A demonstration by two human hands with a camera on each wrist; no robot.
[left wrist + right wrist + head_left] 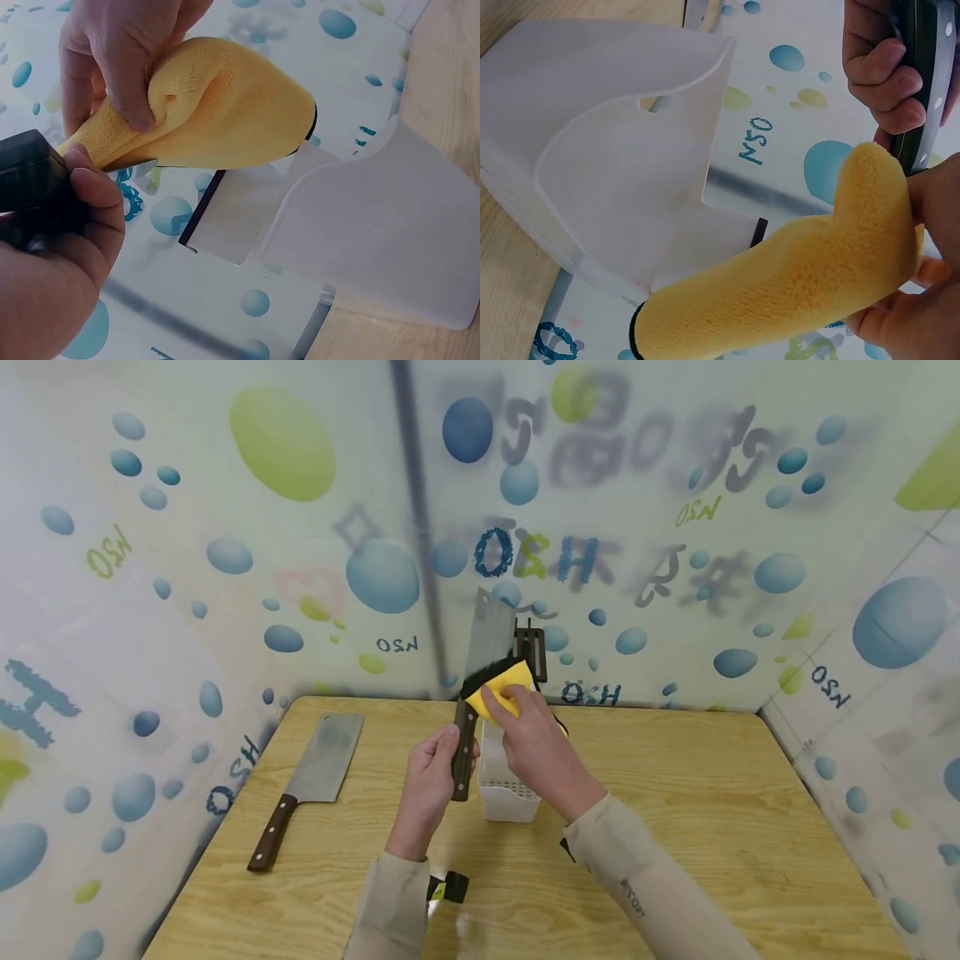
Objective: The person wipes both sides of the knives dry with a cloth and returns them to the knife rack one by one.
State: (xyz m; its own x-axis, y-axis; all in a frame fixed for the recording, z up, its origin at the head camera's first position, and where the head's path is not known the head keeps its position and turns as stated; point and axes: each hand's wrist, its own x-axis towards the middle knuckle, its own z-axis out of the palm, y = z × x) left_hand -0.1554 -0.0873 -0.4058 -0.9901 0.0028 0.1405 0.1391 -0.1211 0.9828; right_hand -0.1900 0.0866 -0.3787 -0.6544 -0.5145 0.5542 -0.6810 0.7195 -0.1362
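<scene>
Upright in front of me is a cleaver [487, 631], its blade pointing up toward the back wall. My left hand [429, 772] grips its dark riveted handle [462, 760], thumb laid along it. With my right hand [547, 756] I pinch a yellow cloth [501, 689] with black edging around the lower blade, just above the handle. In the left wrist view the folded cloth [232, 105] covers most of the blade. The right wrist view has the cloth [780, 285] hanging below the handle [926, 82]. Flat on the table's left side lies a second cleaver [330, 760].
Behind the hands stands a white plastic holder [510, 806] with a perforated lower part. A dark slotted piece [531, 653] shows above it, partly hidden by the blade. The wooden table [675, 810] meets patterned walls at the back and sides.
</scene>
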